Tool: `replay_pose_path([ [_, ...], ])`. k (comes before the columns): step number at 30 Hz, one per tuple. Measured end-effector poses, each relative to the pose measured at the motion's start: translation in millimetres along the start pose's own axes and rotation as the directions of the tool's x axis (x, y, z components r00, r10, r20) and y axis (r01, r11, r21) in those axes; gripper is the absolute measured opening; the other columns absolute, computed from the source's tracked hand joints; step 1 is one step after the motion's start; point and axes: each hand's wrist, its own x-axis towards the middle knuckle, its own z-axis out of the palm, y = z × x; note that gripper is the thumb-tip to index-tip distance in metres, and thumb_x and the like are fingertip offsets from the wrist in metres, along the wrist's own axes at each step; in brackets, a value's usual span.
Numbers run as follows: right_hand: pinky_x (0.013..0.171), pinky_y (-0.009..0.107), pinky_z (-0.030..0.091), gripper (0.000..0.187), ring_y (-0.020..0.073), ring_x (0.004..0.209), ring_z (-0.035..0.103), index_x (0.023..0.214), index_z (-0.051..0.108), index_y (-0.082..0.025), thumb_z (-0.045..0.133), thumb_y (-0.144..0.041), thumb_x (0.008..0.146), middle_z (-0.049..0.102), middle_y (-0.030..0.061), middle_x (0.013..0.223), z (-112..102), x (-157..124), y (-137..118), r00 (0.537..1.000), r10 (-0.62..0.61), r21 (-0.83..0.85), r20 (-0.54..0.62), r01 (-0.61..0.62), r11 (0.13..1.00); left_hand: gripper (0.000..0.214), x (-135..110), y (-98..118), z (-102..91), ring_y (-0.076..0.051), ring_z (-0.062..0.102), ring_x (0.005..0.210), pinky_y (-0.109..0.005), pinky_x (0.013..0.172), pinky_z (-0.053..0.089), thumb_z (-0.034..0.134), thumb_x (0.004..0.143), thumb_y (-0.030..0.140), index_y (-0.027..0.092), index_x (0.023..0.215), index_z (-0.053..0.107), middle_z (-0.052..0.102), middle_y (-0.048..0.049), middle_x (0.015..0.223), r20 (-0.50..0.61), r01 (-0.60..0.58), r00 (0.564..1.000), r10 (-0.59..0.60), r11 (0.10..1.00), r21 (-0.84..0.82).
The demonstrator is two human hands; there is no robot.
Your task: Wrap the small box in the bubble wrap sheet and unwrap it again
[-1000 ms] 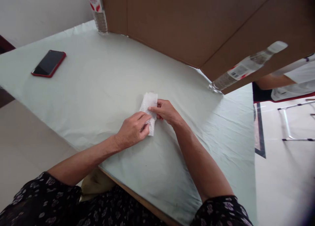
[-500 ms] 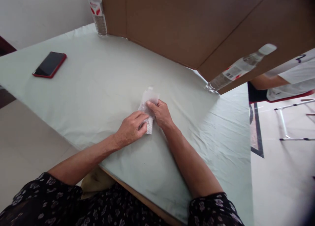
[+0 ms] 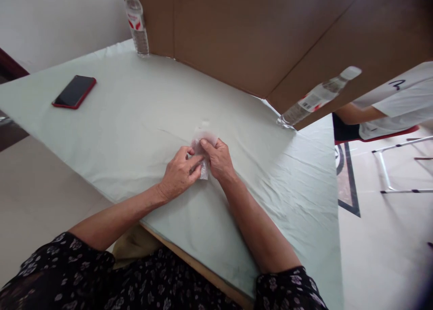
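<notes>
So, pale-green-covered worktop (image 3: 118, 116), brown cardboard panel (image 3: 230, 35) standing along its far side. Left bottle (image 3: 137, 26) is upright at the panel's left end; right bottle (image 3: 316, 99) is by its right section, slanted in view. Left hand (image 3: 177, 171) and right hand (image 3: 220, 160) are close together, low over the worktop. Red-edged phone (image 3: 74, 92) lies well left. Smallest: crinkly white sheet (image 3: 203, 134) between the hands. Right fingers pinch it, thumb on top; left fingers half curled at its edge, can't tell if gripping.
</notes>
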Motion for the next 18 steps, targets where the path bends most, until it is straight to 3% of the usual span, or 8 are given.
replay_pose_path([
  [4, 0.074, 0.029, 0.051, 0.029, 0.0151, 0.074, 0.062, 0.083, 0.07, -0.021, 0.081, -0.045, 0.07, 0.07, -0.0013, 0.079, 1.9, -8.5, -2.0, 1.0, -0.024, -0.029, 0.006, 0.024, 0.999, 0.015, 0.6, 1.2, -0.9, -0.023, 0.059, 0.1, -0.036, 0.089, 0.054, 0.065, 0.083, 0.018, 0.019, 0.097, 0.059, 0.056, -0.0083, 0.104, -0.046, 0.074, 0.996, -0.075, 0.997, -0.014],
  [8, 0.075, 0.029, 0.051, 0.033, 0.0155, 0.075, 0.062, 0.085, 0.069, -0.021, 0.079, -0.05, 0.073, 0.069, -0.0008, 0.081, -1.8, -16.8, -1.6, 0.998, -0.041, -0.08, 0.039, 0.044, 0.996, 0.019, 2.5, -1.2, -2.6, -0.022, 0.057, 0.095, -0.037, 0.086, 0.052, 0.067, 0.08, 0.02, 0.021, 0.089, 0.05, 0.054, -0.0044, 0.095, -0.015, 0.175, 0.984, -0.177, 0.982, -0.068],
  [12, 0.07, 0.028, 0.048, 0.035, 0.0147, 0.071, 0.058, 0.086, 0.069, -0.022, 0.075, -0.056, 0.078, 0.064, -0.0018, 0.076, -6.1, -26.5, -2.5, 0.997, -0.058, -0.208, 0.056, 0.069, 0.976, 0.031, 2.6, -5.8, -1.7, -0.019, 0.057, 0.088, -0.036, 0.083, 0.052, 0.071, 0.078, 0.027, 0.02, 0.1, 0.05, 0.056, -0.0045, 0.1, -0.015, 0.275, 0.96, -0.28, 0.949, -0.152],
  [14, 0.073, 0.029, 0.049, 0.034, 0.016, 0.075, 0.059, 0.089, 0.071, -0.022, 0.07, -0.056, 0.082, 0.066, -0.0002, 0.08, -7.5, -32.4, -1.9, 0.994, -0.073, -0.293, 0.081, 0.094, 0.951, 0.042, 2.9, -8.3, -0.5, -0.02, 0.058, 0.091, -0.037, 0.085, 0.052, 0.072, 0.079, 0.03, 0.019, 0.113, 0.05, 0.057, -0.0073, 0.108, -0.026, 0.269, 0.96, -0.279, 0.945, -0.185],
  [18, 0.099, 0.038, 0.049, 0.023, 0.0228, 0.108, 0.064, 0.093, 0.076, -0.027, 0.064, -0.046, 0.09, 0.072, 0.0046, 0.11, -11.0, -47.0, 4.6, 0.965, -0.241, -0.472, 0.104, 0.261, 0.842, 0.046, 4.3, -11.5, 0.3, -0.026, 0.056, 0.119, -0.044, 0.104, 0.047, 0.064, 0.084, 0.023, 0.018, 0.128, 0.05, 0.058, -0.0134, 0.125, -0.017, 0.134, 0.99, -0.142, 0.966, -0.219],
])
